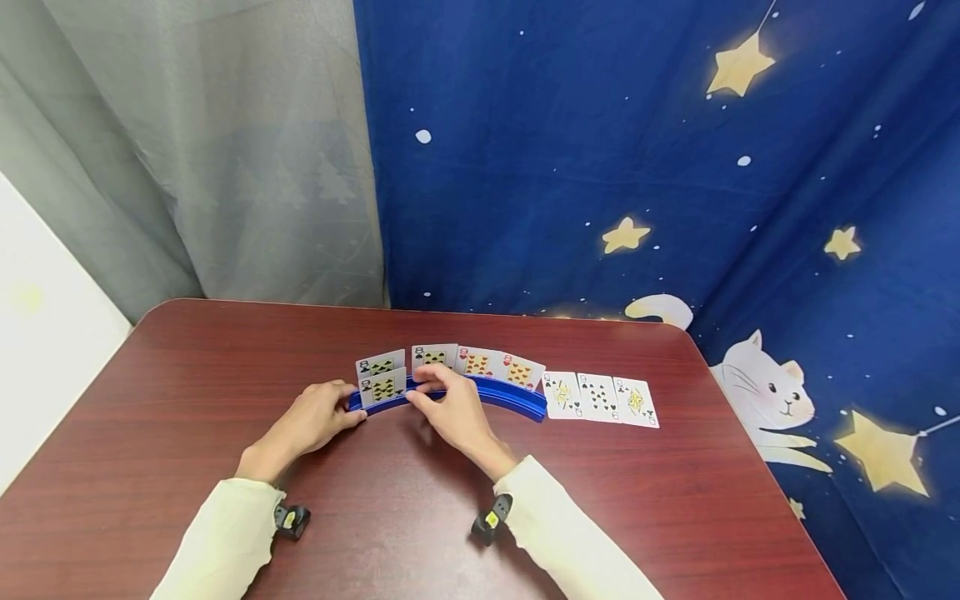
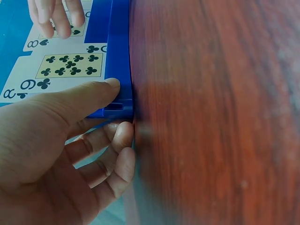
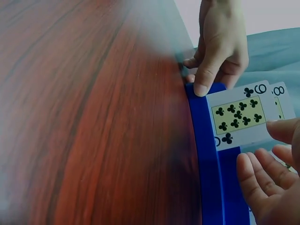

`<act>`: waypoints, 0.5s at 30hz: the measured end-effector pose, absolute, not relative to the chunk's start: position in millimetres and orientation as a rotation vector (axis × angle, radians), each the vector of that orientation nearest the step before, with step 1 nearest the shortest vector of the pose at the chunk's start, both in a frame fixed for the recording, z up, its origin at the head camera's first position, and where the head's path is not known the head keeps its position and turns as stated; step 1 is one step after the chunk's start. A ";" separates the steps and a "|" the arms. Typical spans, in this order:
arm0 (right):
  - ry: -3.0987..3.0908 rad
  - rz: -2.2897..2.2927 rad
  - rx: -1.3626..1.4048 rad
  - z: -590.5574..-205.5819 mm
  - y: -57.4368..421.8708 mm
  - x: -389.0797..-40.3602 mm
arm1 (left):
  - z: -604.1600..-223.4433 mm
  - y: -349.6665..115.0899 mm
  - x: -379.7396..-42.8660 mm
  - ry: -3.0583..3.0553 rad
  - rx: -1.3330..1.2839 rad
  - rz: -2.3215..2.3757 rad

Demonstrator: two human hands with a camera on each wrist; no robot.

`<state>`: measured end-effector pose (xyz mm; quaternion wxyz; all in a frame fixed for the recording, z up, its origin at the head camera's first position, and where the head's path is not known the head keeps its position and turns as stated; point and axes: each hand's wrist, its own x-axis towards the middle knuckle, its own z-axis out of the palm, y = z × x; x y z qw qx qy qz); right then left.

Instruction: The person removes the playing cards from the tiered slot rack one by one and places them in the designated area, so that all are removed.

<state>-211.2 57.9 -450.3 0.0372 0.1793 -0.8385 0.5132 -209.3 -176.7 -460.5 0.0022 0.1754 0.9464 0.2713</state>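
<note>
A curved blue card holder lies on the table, and my left hand grips its left end, thumb on the front edge and fingers around the end. The nine of clubs stands in the front row beside that thumb. Behind it rises the eight of clubs. Further right in the back row are the eight of spades and two red eights. My right hand hovers at the holder's middle with loosely bent, spread fingers, its thumb right at the nine's edge in the right wrist view.
Beyond the holder's right end, three black-suited cards lie face up in a row on the reddish-brown table. Grey and blue starry curtains hang behind the far edge. Each wrist wears a small black camera.
</note>
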 end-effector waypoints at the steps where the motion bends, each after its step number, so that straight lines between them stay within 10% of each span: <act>1: -2.577 1.564 0.542 -450.8 56.3 -211.7 | -460.3 -176.7 -209.2 2.967 0.545 0.854; 15: -2.603 1.464 0.524 -454.3 40.5 -218.0 | -460.9 -177.2 -210.2 2.961 0.532 0.854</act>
